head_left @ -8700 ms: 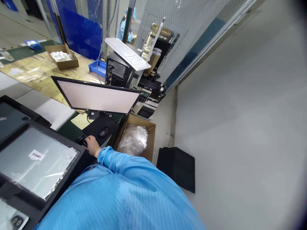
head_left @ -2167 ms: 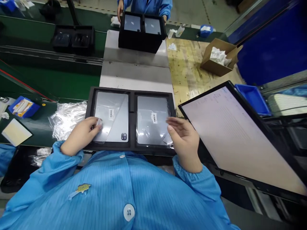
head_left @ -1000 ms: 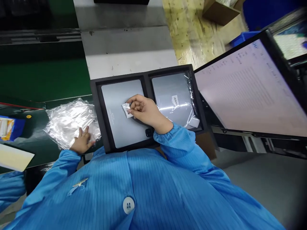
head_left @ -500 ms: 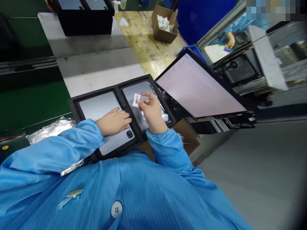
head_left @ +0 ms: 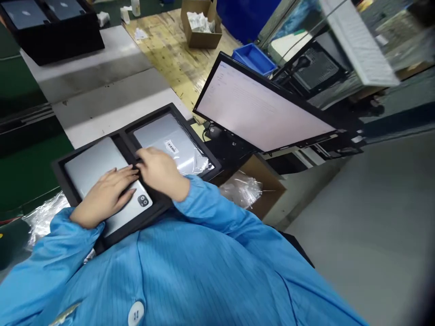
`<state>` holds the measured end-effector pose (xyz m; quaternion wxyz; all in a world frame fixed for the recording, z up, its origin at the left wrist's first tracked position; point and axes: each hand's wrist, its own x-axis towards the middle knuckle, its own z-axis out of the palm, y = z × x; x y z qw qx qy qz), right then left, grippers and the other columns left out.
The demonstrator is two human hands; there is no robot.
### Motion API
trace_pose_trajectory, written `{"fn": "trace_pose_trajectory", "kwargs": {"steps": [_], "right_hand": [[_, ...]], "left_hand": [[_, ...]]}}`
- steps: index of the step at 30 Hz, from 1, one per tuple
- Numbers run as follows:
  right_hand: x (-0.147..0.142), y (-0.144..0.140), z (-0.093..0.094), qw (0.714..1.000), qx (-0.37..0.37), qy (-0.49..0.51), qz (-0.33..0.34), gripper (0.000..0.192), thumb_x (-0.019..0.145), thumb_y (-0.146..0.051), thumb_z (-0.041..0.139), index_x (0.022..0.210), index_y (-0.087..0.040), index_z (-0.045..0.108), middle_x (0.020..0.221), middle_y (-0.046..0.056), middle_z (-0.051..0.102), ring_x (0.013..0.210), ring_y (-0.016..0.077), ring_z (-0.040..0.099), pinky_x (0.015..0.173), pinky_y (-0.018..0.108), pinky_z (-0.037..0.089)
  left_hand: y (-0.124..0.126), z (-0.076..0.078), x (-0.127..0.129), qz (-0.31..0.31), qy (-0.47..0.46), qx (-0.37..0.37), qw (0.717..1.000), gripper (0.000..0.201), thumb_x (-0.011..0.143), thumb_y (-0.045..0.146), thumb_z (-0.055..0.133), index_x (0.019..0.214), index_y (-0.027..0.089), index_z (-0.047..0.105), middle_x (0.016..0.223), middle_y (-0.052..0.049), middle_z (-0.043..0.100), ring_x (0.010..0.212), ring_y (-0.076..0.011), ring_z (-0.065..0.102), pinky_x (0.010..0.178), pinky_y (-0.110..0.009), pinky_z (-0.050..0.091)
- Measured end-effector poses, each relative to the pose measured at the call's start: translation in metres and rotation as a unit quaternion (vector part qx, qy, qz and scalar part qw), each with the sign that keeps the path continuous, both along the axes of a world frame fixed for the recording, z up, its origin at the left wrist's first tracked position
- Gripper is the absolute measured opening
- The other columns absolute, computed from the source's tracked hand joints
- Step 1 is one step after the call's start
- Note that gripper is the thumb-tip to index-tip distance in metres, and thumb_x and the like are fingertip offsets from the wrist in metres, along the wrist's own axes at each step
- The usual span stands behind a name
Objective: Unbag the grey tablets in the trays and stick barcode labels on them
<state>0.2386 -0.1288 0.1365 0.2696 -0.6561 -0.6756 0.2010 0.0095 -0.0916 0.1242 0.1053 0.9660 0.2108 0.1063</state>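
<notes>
A black two-compartment tray [head_left: 125,136] lies in front of me. Its left compartment holds a bare grey tablet [head_left: 91,165] with a camera module at the near corner. My left hand [head_left: 105,194] rests flat on this tablet, fingers spread. The right compartment holds a film-wrapped tablet [head_left: 163,136] with a barcode label [head_left: 171,147] on it. My right hand [head_left: 159,170] is over the divider between the compartments, fingertips close to those of my left hand. It is blurred, and anything pinched in it is hidden.
A tilted monitor [head_left: 261,113] stands right of the tray, with a cardboard box of plastic bags [head_left: 246,190] below it. Loose film [head_left: 41,217] lies at the left. Farther off are another black tray [head_left: 57,38], a cardboard box [head_left: 200,27] and a blue bin [head_left: 254,59].
My right hand has moved left from above the wrapped tablet to the tray's divider. My left hand stays on the bare tablet. The view has swung to the right.
</notes>
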Motion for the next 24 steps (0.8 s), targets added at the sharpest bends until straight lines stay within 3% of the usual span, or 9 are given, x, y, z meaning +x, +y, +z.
{"fn": "trace_pose_trajectory", "kwargs": {"steps": [4,6,8,10,13,16,19,21,24], "right_hand": [[0.095,-0.036,-0.004,0.992,0.085,0.047,-0.077,0.025,0.093,-0.02,0.059,0.113,-0.012,0.073,0.09,0.007,0.072,0.08,0.02,0.066,0.08,0.034,0.054],[0.135,-0.051,-0.01,0.986,0.09,0.09,-0.112,0.023,0.092,-0.028,0.061,0.104,-0.015,0.075,0.073,0.002,0.064,0.065,0.0177,0.06,0.066,0.031,0.05],[0.163,-0.061,-0.016,0.978,0.084,0.137,-0.133,0.02,0.091,-0.033,0.062,0.096,-0.018,0.075,0.068,0.001,0.063,0.058,0.0157,0.056,0.058,0.029,0.047],[0.177,-0.065,-0.02,0.969,0.076,0.183,-0.144,0.019,0.089,-0.035,0.064,0.092,-0.019,0.074,0.07,0.001,0.065,0.058,0.015,0.056,0.056,0.028,0.047],[0.183,-0.063,-0.023,0.963,0.066,0.223,-0.138,0.019,0.088,-0.037,0.067,0.091,-0.02,0.075,0.071,0.002,0.067,0.057,0.0149,0.056,0.053,0.028,0.047],[0.185,-0.057,-0.022,0.968,0.066,0.215,-0.112,0.017,0.086,-0.037,0.07,0.091,-0.021,0.075,0.068,0.0,0.064,0.054,0.0139,0.053,0.05,0.027,0.045],[0.191,-0.052,-0.023,0.972,0.061,0.213,-0.079,0.016,0.087,-0.035,0.071,0.091,-0.021,0.075,0.069,0.001,0.064,0.054,0.0138,0.054,0.05,0.027,0.046],[0.196,-0.048,-0.025,0.97,0.047,0.228,-0.068,0.016,0.088,-0.035,0.07,0.09,-0.021,0.075,0.073,0.003,0.068,0.059,0.0155,0.06,0.055,0.029,0.051],[0.199,-0.039,-0.029,0.96,0.003,0.274,-0.051,0.017,0.09,-0.037,0.068,0.092,-0.02,0.073,0.081,0.005,0.073,0.07,0.019,0.07,0.065,0.033,0.058]], "left_hand": [[-0.012,-0.002,0.004,0.059,0.176,-0.044,0.982,0.056,0.109,0.042,0.032,0.16,0.02,0.044,0.167,-0.011,0.036,0.157,-0.0386,0.03,0.119,-0.069,0.036],[-0.021,0.011,0.021,0.088,0.196,-0.043,0.976,0.054,0.108,0.041,0.034,0.152,0.016,0.053,0.165,-0.013,0.041,0.154,-0.0389,0.036,0.118,-0.063,0.042],[-0.035,0.027,0.059,0.095,0.189,-0.045,0.976,0.046,0.108,0.039,0.037,0.13,0.014,0.068,0.145,-0.015,0.062,0.137,-0.0339,0.057,0.112,-0.05,0.052],[-0.049,0.036,0.115,0.076,0.188,-0.068,0.977,0.038,0.108,0.039,0.04,0.109,0.017,0.071,0.113,-0.012,0.074,0.109,-0.0286,0.07,0.096,-0.043,0.059],[-0.064,0.031,0.204,0.088,0.196,-0.094,0.972,0.028,0.106,0.033,0.046,0.115,0.015,0.065,0.11,-0.014,0.069,0.101,-0.0297,0.071,0.073,-0.041,0.058],[-0.065,0.015,0.256,0.16,0.18,-0.106,0.965,0.032,0.104,0.034,0.052,0.125,0.011,0.059,0.117,-0.018,0.064,0.094,-0.0286,0.072,0.062,-0.036,0.05],[-0.056,0.009,0.257,0.185,0.161,-0.113,0.963,0.03,0.107,0.036,0.047,0.124,0.014,0.06,0.118,-0.016,0.065,0.09,-0.0261,0.072,0.063,-0.036,0.047],[-0.049,0.013,0.237,0.216,0.144,-0.118,0.958,0.029,0.11,0.031,0.038,0.116,0.016,0.062,0.113,-0.013,0.067,0.089,-0.0231,0.071,0.067,-0.036,0.048],[-0.047,0.022,0.189,0.317,0.117,-0.13,0.932,0.031,0.11,0.03,0.034,0.097,0.016,0.059,0.099,-0.012,0.068,0.085,-0.0212,0.068,0.072,-0.036,0.049]]}}
